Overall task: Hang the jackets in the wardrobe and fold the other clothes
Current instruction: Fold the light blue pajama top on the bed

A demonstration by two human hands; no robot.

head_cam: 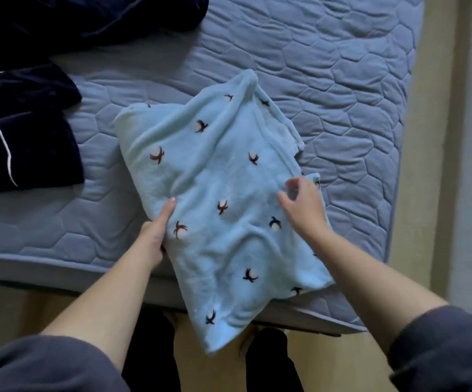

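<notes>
On a mattress (342, 80), a fleece (217, 176) is gripped at its edge by the left hand (155, 233); whether anything is pinched by the curled, blurred right hand (302, 205) cannot be told. Dark clothes (25, 142) are seen nearby.

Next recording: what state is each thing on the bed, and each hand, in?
Fleece: partly folded, rumpled, near end overhanging the mattress.
Left hand: grips the fleece's left edge.
Right hand: fingers curled at the fleece's right edge; grip unclear.
Piped navy garment: roughly folded.
Navy heap: crumpled, unfolded.
</notes>
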